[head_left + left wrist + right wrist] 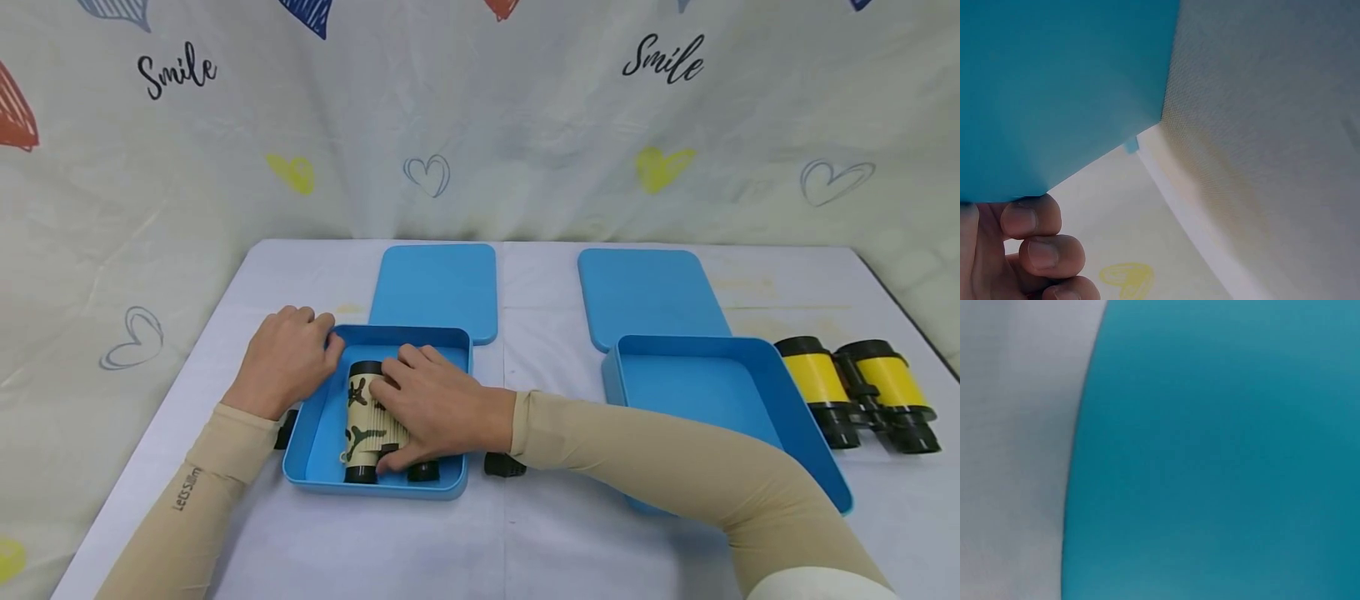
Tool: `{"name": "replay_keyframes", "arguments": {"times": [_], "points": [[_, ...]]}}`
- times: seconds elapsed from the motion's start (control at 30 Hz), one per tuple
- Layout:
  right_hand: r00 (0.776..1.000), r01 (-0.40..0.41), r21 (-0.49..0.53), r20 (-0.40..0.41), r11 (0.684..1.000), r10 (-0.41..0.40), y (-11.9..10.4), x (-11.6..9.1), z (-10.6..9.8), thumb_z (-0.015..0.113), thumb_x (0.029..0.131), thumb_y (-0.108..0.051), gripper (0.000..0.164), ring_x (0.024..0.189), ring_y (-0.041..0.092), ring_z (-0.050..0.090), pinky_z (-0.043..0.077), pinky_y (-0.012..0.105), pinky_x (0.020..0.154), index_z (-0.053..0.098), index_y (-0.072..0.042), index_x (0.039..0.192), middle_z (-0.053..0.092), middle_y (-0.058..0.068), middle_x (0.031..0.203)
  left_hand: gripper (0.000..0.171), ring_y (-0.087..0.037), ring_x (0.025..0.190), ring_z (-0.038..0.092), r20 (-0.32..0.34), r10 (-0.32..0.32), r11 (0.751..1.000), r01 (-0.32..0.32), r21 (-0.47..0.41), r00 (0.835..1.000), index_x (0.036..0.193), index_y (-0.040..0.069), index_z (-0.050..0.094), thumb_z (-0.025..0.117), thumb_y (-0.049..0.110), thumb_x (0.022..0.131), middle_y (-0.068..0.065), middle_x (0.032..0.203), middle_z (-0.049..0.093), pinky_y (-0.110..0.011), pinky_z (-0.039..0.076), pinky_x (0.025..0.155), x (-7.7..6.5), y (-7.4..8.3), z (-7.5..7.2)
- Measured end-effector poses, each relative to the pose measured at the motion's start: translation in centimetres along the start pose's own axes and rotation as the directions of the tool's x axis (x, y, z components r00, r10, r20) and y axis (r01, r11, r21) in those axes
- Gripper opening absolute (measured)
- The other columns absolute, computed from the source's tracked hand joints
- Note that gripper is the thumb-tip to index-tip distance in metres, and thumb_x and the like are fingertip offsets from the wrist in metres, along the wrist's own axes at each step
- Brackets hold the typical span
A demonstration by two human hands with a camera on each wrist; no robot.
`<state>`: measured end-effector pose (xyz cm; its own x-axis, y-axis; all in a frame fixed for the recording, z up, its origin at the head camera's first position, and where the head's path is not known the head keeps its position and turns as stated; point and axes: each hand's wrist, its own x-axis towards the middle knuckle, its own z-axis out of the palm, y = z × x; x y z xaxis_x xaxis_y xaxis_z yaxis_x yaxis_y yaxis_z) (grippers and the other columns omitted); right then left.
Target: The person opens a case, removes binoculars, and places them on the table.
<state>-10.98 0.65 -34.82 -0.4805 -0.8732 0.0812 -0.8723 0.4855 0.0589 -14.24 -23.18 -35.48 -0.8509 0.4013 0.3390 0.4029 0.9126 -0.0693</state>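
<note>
A pair of camouflage binoculars (362, 421) lies inside the left blue box (375, 490), with black ends toward the front and back. My right hand (442, 408) grips it from above, fingers across the top and thumb near the front end; the hand covers its right barrel. At the box's back left corner my left hand (288, 358) holds the rim, its thumb along the wall. Curled fingertips (1044, 253) show beneath the blue wall in the left wrist view. In the right wrist view only a blue wall (1210, 456) and white cloth appear.
A second blue box (690, 383) stands open on the right, partly behind my right sleeve. Yellow and black binoculars (813, 377) lie beyond its right side. Two flat blue lids, one left (442, 287) and one right (652, 292), lie behind the boxes. Small black pieces flank the left box.
</note>
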Motion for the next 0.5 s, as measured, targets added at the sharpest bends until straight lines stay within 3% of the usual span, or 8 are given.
{"name": "replay_keyframes", "arguments": {"times": [0.5], "points": [[1.000, -0.009, -0.001, 0.019, 1.000, 0.009, -0.12, -0.06, 0.16, 0.061, 0.083, -0.080, 0.072, 0.101, 0.017, 0.048, 0.044, 0.032, 0.087, 0.060, -0.020, 0.123, 0.061, -0.002, 0.114, 0.025, -0.025, 0.055, 0.045, 0.001, 0.003, 1.000, -0.003, 0.008, 1.000, 0.072, 0.001, 0.062, 0.060, 0.012, 0.094, -0.010, 0.057, 0.048, -0.036, 0.041, 0.053, -0.04, 0.17, -0.19]]}}
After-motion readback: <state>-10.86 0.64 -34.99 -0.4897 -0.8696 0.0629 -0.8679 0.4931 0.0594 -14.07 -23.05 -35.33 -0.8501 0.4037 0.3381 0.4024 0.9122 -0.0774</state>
